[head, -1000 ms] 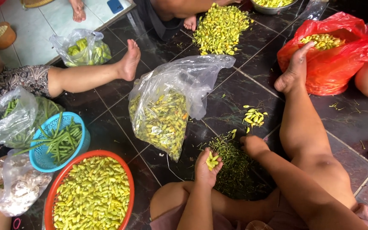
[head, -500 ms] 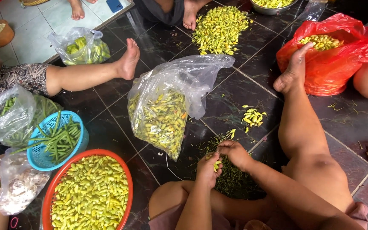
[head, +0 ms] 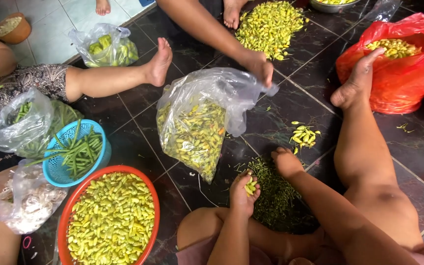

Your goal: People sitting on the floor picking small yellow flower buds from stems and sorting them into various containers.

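A small bunch of yellow chilies [head: 249, 187] was cupped in the left hand [head: 242, 192], its fingers curled around them, just above the dark tiled floor [head: 138, 127]. The right hand [head: 286, 160] was held over the pile of green stems [head: 273, 194], its fingers bent inward; whether anything was gripped there could not be told. A few loose chilies [head: 304, 136] were scattered just beyond that hand. A clear plastic bag [head: 199, 125] of chilies was laid near the left hand, touched at its top by another person's hand [head: 258, 66]. An orange basket [head: 110, 218] was filled with yellow chilies, with a blue basket [head: 57, 169] of green beans touching it.
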